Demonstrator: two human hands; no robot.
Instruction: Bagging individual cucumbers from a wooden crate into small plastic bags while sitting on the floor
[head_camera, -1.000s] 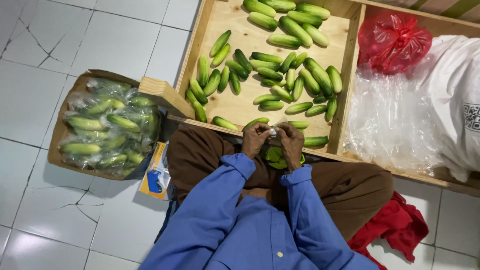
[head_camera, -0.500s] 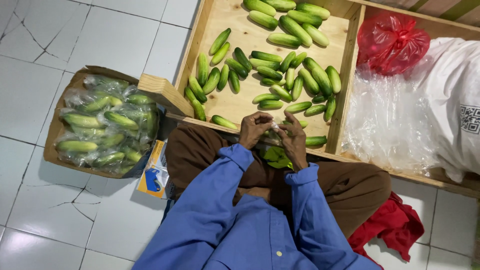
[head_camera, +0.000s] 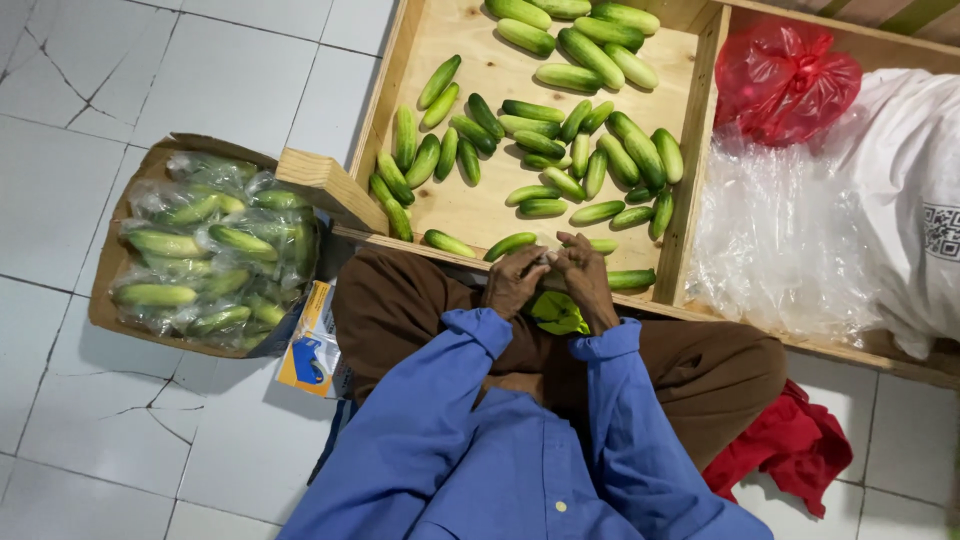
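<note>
My left hand and my right hand meet fingertip to fingertip over the front rim of a wooden tray. Both pinch a small piece of clear plastic, mostly hidden by the fingers. Below the hands, a bright green item rests in my lap between brown trouser legs. Several loose cucumbers lie scattered in the tray's left compartment, the nearest one just beyond my left hand.
A cardboard box of plastic-bagged cucumbers sits on the tiled floor at left, beside a wooden block and a blue-yellow packet. The right compartment holds clear bags, a red bag and a white sack. Red cloth lies by my knee.
My hands stayed together at the tray's edge, working the plastic. They have dropped slightly, and the white bit seen between the fingers earlier is now mostly covered.
</note>
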